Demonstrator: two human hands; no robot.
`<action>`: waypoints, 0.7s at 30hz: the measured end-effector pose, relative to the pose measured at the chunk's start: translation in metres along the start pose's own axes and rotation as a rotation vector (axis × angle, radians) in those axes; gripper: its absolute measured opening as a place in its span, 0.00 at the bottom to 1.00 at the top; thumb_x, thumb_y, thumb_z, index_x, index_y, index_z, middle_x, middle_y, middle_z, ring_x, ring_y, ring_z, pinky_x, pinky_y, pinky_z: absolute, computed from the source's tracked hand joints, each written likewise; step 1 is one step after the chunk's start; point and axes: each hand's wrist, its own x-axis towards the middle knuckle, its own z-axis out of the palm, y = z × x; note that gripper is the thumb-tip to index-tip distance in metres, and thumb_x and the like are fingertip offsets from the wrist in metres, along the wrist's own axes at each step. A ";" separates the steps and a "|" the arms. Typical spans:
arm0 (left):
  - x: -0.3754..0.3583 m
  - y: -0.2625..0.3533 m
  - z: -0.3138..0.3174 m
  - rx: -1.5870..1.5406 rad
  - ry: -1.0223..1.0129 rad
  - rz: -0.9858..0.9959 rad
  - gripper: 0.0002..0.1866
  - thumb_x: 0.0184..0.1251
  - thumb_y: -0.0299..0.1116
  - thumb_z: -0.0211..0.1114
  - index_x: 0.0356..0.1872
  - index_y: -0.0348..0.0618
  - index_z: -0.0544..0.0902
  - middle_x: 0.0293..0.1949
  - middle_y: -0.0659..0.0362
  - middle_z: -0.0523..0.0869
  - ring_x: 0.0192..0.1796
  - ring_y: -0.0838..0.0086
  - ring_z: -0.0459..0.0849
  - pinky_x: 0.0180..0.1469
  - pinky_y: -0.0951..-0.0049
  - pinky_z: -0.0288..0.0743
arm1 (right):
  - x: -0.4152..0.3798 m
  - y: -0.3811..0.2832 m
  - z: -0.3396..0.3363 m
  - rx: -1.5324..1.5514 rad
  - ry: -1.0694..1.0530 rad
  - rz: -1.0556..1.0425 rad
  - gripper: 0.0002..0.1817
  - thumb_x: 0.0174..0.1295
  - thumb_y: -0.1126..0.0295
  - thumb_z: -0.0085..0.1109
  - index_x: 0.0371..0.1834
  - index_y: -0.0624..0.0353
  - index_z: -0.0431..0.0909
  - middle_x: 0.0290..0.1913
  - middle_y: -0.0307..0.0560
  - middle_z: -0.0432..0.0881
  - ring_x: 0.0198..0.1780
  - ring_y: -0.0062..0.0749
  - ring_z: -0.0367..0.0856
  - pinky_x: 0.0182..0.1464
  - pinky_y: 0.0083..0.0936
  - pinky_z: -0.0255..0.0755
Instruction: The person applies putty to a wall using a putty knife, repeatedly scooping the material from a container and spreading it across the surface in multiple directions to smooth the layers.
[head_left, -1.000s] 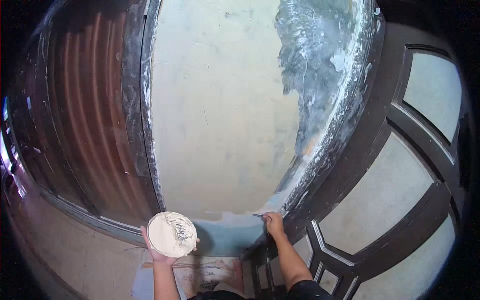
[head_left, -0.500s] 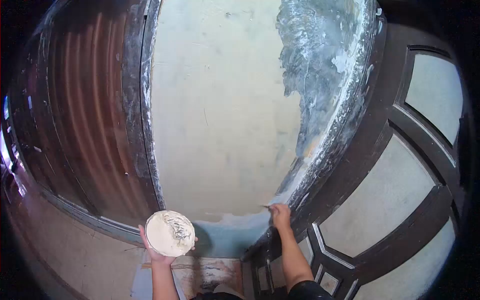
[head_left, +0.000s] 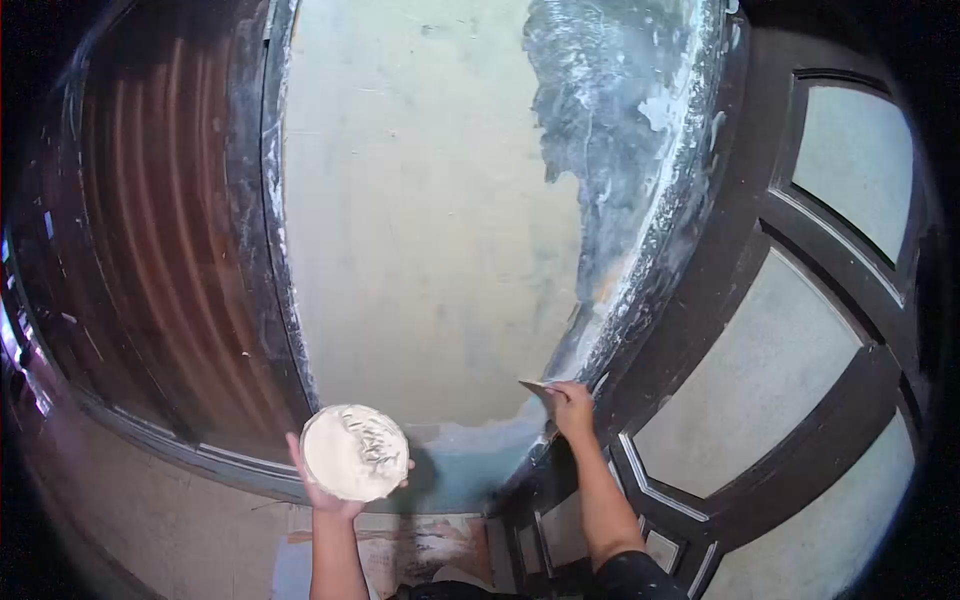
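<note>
My left hand (head_left: pixel 330 495) supports a round tub of cream-coloured putty (head_left: pixel 355 452) from below, its fingers curled round the side. The putty's surface is smooth on the left and ridged on the right. In my right hand (head_left: pixel 574 408) is a putty knife (head_left: pixel 537 387), its blade pointing left and close against the lower right of the wall panel (head_left: pixel 430 250). Beige filler coats most of that panel. A bare grey patch (head_left: pixel 610 130) runs down its upper right, and a blue-green strip (head_left: pixel 460 467) shows along the bottom.
Dark brown corrugated panelling (head_left: pixel 170 220) stands on the left. At the right is a dark door (head_left: pixel 690 340) with pale inset panels. A stained board (head_left: pixel 430 545) lies on the floor below, beside the brown floor (head_left: pixel 190 510).
My right hand and the putty knife have moved up a little along the panel's right edge, and the blade has turned. The tub has shifted slightly right and up in view.
</note>
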 end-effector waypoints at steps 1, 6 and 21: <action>0.008 0.000 0.000 0.026 -0.001 -0.018 0.62 0.59 0.89 0.43 0.79 0.43 0.64 0.66 0.30 0.77 0.54 0.19 0.82 0.44 0.23 0.83 | 0.010 -0.022 -0.010 0.005 -0.007 -0.005 0.09 0.61 0.79 0.63 0.41 0.62 0.91 0.42 0.54 0.91 0.49 0.50 0.88 0.57 0.40 0.79; 0.041 -0.002 0.014 0.064 -0.121 -0.131 0.63 0.58 0.91 0.40 0.77 0.42 0.67 0.64 0.31 0.79 0.52 0.20 0.83 0.44 0.26 0.85 | 0.034 -0.138 -0.051 0.254 -0.329 -0.394 0.20 0.53 0.85 0.60 0.46 0.57 0.92 0.51 0.48 0.91 0.57 0.47 0.84 0.66 0.41 0.76; 0.051 -0.001 0.028 0.101 -0.028 -0.066 0.56 0.68 0.85 0.38 0.75 0.42 0.71 0.70 0.45 0.79 0.69 0.47 0.80 0.72 0.40 0.73 | 0.033 -0.230 -0.065 0.265 -0.555 -0.854 0.19 0.58 0.74 0.70 0.54 0.53 0.87 0.57 0.42 0.87 0.63 0.48 0.81 0.66 0.44 0.76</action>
